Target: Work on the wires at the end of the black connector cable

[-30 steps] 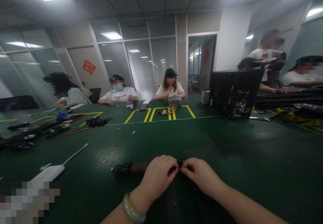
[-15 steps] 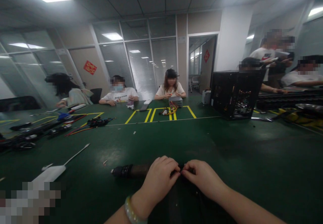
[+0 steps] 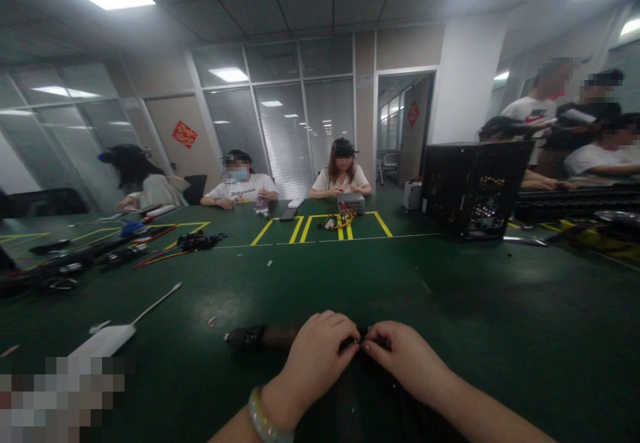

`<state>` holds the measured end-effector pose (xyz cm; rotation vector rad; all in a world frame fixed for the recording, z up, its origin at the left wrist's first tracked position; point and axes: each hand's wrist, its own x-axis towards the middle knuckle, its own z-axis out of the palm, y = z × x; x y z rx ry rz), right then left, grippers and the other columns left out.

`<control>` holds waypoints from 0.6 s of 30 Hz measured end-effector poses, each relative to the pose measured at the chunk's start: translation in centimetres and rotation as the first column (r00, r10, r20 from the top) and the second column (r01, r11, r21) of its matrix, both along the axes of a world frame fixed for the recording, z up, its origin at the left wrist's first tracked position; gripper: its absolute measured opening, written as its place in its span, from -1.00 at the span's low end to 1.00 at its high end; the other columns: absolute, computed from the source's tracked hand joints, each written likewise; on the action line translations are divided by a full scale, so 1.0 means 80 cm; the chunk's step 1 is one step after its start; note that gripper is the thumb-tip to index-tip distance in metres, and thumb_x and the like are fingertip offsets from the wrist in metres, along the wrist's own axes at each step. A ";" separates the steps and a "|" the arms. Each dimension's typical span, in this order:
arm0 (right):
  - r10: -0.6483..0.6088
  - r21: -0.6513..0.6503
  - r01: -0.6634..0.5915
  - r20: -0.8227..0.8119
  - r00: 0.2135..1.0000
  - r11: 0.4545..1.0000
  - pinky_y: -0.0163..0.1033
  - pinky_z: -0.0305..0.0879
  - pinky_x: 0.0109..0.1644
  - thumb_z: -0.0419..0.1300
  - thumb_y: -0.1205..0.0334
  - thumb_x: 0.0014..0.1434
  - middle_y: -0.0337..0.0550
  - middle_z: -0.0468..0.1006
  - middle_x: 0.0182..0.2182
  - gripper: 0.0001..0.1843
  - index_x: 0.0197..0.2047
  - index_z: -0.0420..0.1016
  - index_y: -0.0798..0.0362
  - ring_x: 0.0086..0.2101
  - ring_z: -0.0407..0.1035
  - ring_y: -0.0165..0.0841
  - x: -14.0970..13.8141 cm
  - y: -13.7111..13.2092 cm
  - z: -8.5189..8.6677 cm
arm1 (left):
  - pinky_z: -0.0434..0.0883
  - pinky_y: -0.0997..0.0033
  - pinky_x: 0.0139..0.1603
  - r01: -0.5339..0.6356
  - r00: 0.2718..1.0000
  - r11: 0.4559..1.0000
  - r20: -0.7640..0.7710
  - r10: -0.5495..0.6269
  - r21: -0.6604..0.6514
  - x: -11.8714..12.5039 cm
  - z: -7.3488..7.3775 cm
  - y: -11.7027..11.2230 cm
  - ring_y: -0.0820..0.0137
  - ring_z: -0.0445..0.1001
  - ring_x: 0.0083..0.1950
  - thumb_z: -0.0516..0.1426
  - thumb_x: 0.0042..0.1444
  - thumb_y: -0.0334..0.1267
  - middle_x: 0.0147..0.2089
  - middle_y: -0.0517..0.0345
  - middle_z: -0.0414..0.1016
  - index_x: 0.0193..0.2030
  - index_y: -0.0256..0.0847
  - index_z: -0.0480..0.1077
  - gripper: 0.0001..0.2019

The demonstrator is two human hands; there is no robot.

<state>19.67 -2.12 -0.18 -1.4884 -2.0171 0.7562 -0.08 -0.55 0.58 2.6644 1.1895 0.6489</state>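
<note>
Low in the middle of the view, my left hand (image 3: 317, 355) and my right hand (image 3: 406, 362) meet fingertip to fingertip over a dark flat object (image 3: 360, 396) lying on the green table (image 3: 450, 310). Both hands are closed in a pinch on something small between them that I cannot make out. A dark cylindrical tool (image 3: 260, 338) lies just left of my left hand, partly hidden behind it. A pale green bracelet (image 3: 260, 416) sits on my left wrist.
A white flat piece with a thin stem (image 3: 117, 330) lies at the left. Cable bundles (image 3: 175, 243) lie further left. A black open computer case (image 3: 473, 186) stands at the right. Several people sit or stand round the table's far and right sides.
My hands stay pinched together at the same spot. The view has shifted slightly, so the room appears a little lower and further right.
</note>
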 end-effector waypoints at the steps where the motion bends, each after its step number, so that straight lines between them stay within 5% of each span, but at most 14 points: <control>1: -0.002 0.005 0.002 0.002 1.000 1.000 -0.34 0.18 -0.28 0.14 0.19 0.19 -0.25 0.58 -0.38 -0.83 -0.34 0.56 -0.02 -0.33 0.43 -0.34 0.000 0.000 0.000 | 0.27 0.30 -0.09 0.003 1.000 1.000 -0.001 -0.003 -0.002 0.000 0.000 0.000 0.32 0.38 -0.11 0.18 0.14 -0.34 -0.18 0.22 0.49 -0.21 -0.10 0.42 -0.91; 11: -0.024 0.011 0.024 -0.007 1.000 1.000 -0.35 0.18 -0.24 0.13 0.21 0.19 -0.25 0.59 -0.36 -0.81 -0.37 0.56 0.00 -0.31 0.43 -0.35 -0.002 0.003 -0.006 | 0.27 0.31 -0.08 0.009 1.000 1.000 0.013 -0.009 0.007 0.001 -0.002 0.004 0.32 0.39 -0.12 0.20 0.15 -0.29 -0.19 0.21 0.49 -0.23 -0.10 0.44 -0.95; 18: -0.063 -0.088 0.063 0.003 0.998 0.994 -0.34 0.10 -0.42 0.12 0.10 0.20 -0.25 0.59 -0.43 -0.76 -0.36 0.58 -0.02 -0.42 0.42 -0.36 0.003 0.001 -0.002 | 0.26 0.31 -0.12 -0.014 1.000 1.000 -0.003 0.014 0.012 0.003 0.001 0.002 0.31 0.38 -0.13 0.18 0.15 -0.28 -0.21 0.19 0.48 -0.24 -0.12 0.43 -0.96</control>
